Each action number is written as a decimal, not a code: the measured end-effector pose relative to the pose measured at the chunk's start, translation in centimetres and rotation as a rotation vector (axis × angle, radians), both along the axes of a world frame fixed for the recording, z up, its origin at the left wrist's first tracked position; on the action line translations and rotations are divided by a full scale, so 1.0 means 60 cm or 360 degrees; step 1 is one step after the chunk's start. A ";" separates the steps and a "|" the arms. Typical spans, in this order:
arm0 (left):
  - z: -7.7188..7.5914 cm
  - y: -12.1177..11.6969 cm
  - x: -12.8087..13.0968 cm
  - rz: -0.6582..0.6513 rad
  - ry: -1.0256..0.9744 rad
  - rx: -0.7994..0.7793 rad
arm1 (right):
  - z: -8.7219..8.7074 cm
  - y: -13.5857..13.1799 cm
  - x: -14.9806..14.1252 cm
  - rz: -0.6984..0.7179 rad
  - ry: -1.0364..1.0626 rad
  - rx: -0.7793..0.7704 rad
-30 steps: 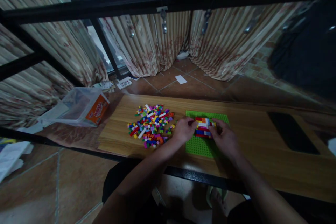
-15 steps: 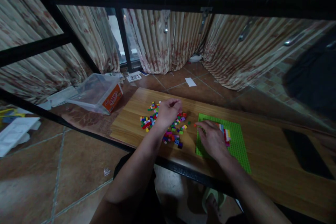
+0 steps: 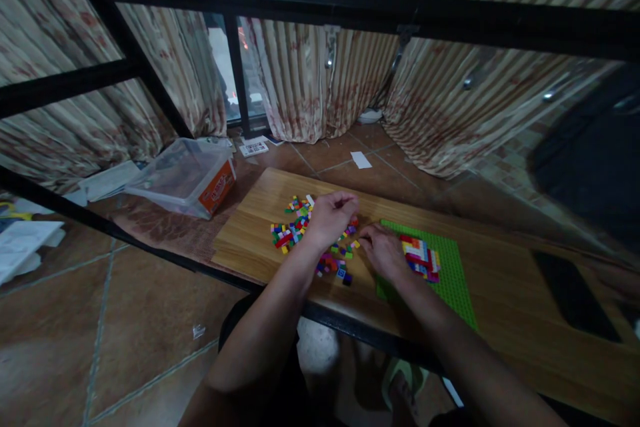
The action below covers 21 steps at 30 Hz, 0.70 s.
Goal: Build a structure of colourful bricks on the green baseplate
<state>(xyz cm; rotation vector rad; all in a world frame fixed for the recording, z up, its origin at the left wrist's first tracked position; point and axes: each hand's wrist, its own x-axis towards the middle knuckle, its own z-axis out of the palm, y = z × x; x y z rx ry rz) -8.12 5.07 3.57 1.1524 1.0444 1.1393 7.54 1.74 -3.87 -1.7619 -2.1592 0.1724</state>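
Note:
My left hand [image 3: 331,219] hovers over the right part of a pile of small coloured toy bricks [image 3: 290,232]. Its thumb and fingers are pinched together, and whatever they hold is hidden. Close by, my right hand [image 3: 385,252] reaches across the left edge of a green studded baseplate [image 3: 453,273], fingertips curled together near the pile's right side. I cannot make out what is between them. On the baseplate, just right of that hand, sits a patch of joined red, white, blue and yellow bricks [image 3: 420,257], partly covered by the hand.
The wooden table [image 3: 505,293] carries a dark flat phone-like slab [image 3: 575,293] at right. Beyond its left end, a clear plastic bin [image 3: 175,177] with an orange label stands on a mat. A black metal frame [image 3: 310,3] and striped curtains [image 3: 320,87] rise behind.
My right hand has shifted left from over the baseplate toward the pile, uncovering more of the joined bricks. My left hand has moved slightly right, still pinched. The view has tilted a little.

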 end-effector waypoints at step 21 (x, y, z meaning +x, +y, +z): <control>-0.050 -0.105 0.099 -0.0956 0.1427 0.0343 | 0.016 -0.093 0.146 -0.0281 0.0605 0.0239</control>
